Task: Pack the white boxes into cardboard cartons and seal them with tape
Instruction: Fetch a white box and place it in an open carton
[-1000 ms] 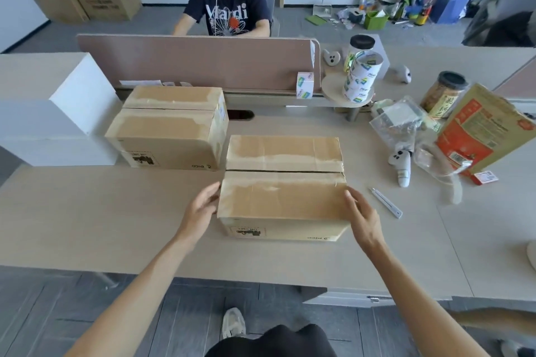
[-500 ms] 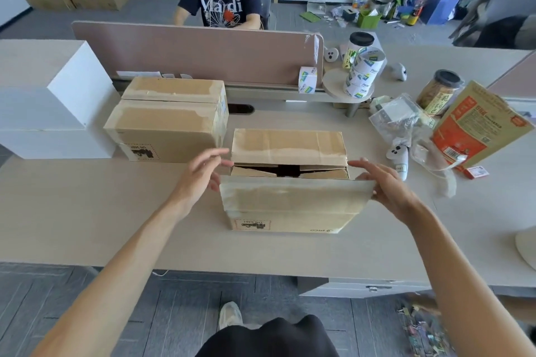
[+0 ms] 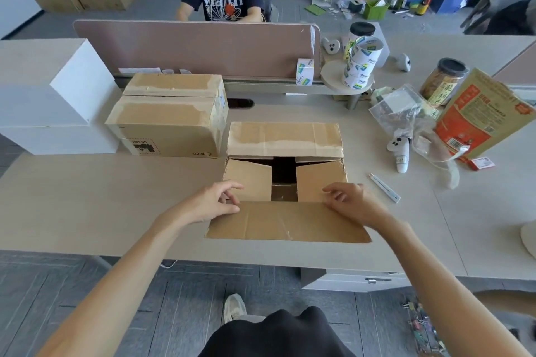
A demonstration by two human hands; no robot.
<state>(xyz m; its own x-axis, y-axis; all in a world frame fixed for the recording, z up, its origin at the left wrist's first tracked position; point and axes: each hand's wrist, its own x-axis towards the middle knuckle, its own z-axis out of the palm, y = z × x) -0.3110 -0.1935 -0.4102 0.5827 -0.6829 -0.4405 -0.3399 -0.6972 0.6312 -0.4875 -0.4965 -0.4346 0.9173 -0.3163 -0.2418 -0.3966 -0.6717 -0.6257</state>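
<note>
An open cardboard carton [image 3: 284, 136] stands in front of me on the desk. Its near flap [image 3: 287, 222] lies folded out flat toward me, its far flap still covers the back half, and two inner side flaps hang part way over a dark inside. My left hand [image 3: 216, 203] rests at the near flap's left hinge corner, fingers loosely curled. My right hand [image 3: 348, 200] rests at the right hinge corner the same way. A second carton [image 3: 168, 116] sits closed at the back left. Two stacked white boxes [image 3: 52, 98] stand at the far left.
Tape rolls [image 3: 359, 64] are stacked on a round stand at the back right, with one more roll [image 3: 304, 71] beside the divider. A white cutter [image 3: 384, 187], a controller [image 3: 400, 153], a plastic bag [image 3: 406, 116], a jar and an orange snack bag [image 3: 481, 116] lie to the right. A person sits behind the divider [image 3: 197, 46].
The near flap, closed a second ago, was lifted and now lies folded out flat toward me. Both hands moved from the carton's sides to the flap's hinge corners.
</note>
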